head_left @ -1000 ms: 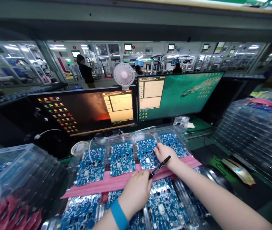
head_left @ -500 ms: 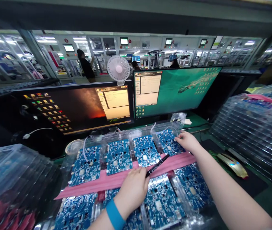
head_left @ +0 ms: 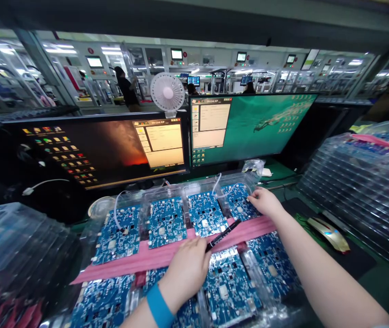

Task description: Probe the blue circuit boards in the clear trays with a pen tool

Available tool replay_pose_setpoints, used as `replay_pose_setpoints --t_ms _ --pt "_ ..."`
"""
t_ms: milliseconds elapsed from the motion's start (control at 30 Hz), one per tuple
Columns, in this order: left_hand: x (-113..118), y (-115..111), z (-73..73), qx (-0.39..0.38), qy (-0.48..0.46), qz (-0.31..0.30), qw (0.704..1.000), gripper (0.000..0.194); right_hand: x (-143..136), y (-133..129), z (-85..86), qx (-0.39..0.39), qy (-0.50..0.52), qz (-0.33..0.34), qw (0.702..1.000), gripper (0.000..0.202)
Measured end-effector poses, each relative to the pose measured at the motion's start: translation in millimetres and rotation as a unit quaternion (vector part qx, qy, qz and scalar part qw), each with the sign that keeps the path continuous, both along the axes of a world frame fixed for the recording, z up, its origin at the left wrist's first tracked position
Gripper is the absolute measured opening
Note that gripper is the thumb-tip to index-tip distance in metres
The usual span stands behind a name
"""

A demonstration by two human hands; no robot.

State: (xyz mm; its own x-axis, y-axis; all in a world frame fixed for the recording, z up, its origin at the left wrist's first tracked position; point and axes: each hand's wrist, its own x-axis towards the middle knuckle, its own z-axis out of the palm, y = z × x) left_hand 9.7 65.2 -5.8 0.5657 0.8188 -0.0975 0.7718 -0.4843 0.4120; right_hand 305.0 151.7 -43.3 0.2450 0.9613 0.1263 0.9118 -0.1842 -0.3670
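Several blue circuit boards sit in a clear plastic tray (head_left: 88, 237) in front of me, with a pink foam strip (head_left: 146, 257) lying across the middle. My left hand (head_left: 185, 271), with a blue wristband, rests on the strip and holds a black marker pen (head_left: 222, 235) that points up and right. My right hand (head_left: 264, 202) reaches to the rightmost board of the far row (head_left: 237, 202) and touches its right edge with the fingertips. Thin white cables (head_left: 116, 210) run to the far-row boards.
Two monitors (head_left: 112, 150) (head_left: 249, 127) stand behind the tray, with a small white fan (head_left: 167, 93) between them. Stacks of clear trays stand at the right (head_left: 358, 187) and at the left (head_left: 16, 246). A gold mouse (head_left: 329, 228) lies on the right. People work at stations far behind.
My right hand moved from the third far-row board to the rightmost board and stays at its right edge. The left hand with the pen has kept its place.
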Motion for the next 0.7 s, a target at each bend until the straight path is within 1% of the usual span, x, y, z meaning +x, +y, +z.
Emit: replay_pose_setpoints --t_ms 200,400,533,633,700 --pt "0 0 -1.3 -0.005 -0.008 -0.002 1.0 0.027 -1 2 -3.8 -0.014 -0.012 0.007 1.0 0.02" --pt "1 0 1.6 -0.027 -0.001 0.005 1.0 0.026 -8 3 -8.6 -0.036 -0.026 0.004 0.999 0.016" --pt "0 -1 1.6 -0.021 0.0 0.0 1.0 0.025 -12 1 -11.6 -0.037 -0.033 -0.003 0.999 0.015" --pt "0 -2 1.6 -0.013 -0.004 0.004 1.0 0.024 -14 -1 -11.1 -0.031 -0.032 0.002 0.999 0.015" --pt "0 -2 2.6 -0.014 -0.004 0.009 1.0 0.025 -12 -2 -7.4 -0.028 -0.025 0.017 0.999 0.014"
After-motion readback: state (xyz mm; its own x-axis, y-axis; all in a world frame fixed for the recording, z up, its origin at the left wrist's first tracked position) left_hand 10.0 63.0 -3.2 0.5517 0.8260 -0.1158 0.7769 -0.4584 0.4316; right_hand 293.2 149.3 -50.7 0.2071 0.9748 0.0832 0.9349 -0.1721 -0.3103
